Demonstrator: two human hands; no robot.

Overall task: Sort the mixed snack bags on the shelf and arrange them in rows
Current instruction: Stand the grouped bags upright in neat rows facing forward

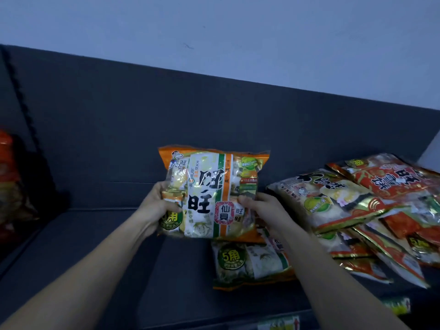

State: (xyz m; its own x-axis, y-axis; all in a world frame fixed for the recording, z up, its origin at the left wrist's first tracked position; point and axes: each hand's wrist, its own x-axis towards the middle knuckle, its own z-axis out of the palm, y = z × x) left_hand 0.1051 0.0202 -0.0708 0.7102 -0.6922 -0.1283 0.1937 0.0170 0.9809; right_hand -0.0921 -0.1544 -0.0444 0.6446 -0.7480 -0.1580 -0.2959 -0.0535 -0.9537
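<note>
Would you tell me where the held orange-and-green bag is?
Head view, centre: left hand and right hand grip the orange-and-green bag, just left of the red bag pile.

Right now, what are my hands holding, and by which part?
One orange-and-green snack bag, upright: the left hand grips its lower left edge, the right hand its lower right edge.

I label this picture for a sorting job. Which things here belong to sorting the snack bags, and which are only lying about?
Belongs to the job: orange bag, gripped by the left hand and right hand; second orange bag lying on the shelf; pile of red-trimmed bags at right; bag at far left.
Only there: wall; blurred label at the bottom edge.
</note>
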